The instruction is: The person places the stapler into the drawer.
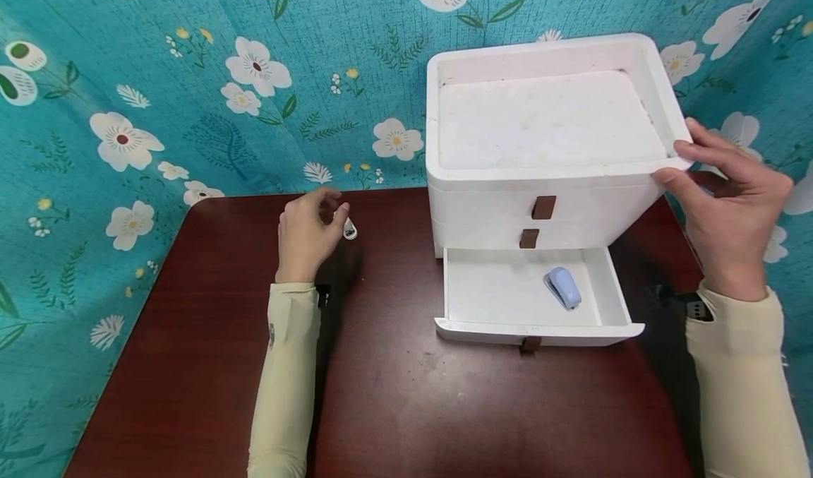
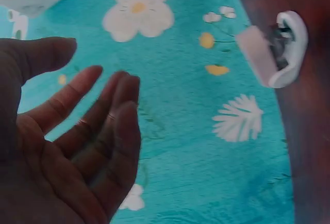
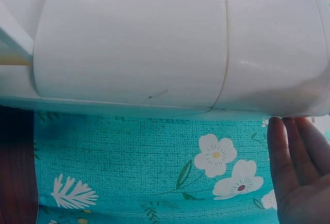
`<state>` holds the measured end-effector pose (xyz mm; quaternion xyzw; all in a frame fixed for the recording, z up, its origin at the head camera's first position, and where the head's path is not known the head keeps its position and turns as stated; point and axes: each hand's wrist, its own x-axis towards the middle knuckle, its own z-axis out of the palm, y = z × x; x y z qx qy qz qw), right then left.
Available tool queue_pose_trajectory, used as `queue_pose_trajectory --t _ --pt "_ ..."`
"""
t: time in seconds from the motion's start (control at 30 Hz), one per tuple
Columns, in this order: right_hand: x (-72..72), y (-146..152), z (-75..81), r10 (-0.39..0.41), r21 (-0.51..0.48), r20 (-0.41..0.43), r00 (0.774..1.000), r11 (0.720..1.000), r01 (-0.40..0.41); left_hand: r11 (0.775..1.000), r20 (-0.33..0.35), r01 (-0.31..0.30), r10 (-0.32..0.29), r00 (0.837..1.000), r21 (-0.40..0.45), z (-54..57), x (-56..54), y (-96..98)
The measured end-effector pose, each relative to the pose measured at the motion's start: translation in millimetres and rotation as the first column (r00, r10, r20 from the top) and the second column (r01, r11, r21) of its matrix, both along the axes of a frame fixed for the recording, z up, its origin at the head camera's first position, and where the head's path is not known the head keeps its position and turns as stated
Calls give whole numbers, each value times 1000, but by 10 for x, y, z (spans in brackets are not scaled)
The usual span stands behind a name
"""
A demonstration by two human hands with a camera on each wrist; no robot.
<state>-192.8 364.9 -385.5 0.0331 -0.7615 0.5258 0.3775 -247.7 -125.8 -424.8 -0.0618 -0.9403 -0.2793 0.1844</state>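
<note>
My left hand point(image 1: 308, 232) hovers over the back left of the table, its fingers loosely bent with nothing between them. Close by its thumb is a small white object with a rounded end and dark middle point(image 1: 350, 231), partly hidden by the hand; the left wrist view shows this white object point(image 2: 298, 48) apart from the fingers point(image 2: 126, 136). With my right hand point(image 1: 730, 188) I hold the front right corner of a white drawer cabinet point(image 1: 483, 213), thumb at the front and fingers along the side rim. In the right wrist view, fingertips point(image 3: 278, 128) touch the cabinet's side point(image 3: 134, 43).
The cabinet's bottom drawer point(image 1: 489, 287) is pulled out, with a light blue stapler point(image 1: 562, 287) inside. Brown tabs point(image 1: 543, 207) mark the drawer fronts. A shallow tray top point(image 1: 546, 121) caps the cabinet. Behind the dark red table point(image 1: 209, 308) hangs a teal floral cloth point(image 1: 362, 61).
</note>
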Motion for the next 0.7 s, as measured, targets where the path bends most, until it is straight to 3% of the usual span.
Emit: queue_pose_trajectory --t 0.17,0.33,0.7 --pt "-9 8 -7 1 9 1 1000 1000 -1 997 83 -53 57 995 -58 -178 -113 -64" --pt "8 -16 6 -10 15 0 1000 1000 10 992 111 -91 101 989 -93 -310 -209 -81" --pt "13 -41 22 -6 -1 2 1000 1000 6 985 182 -129 148 972 -110 -453 -272 -61"
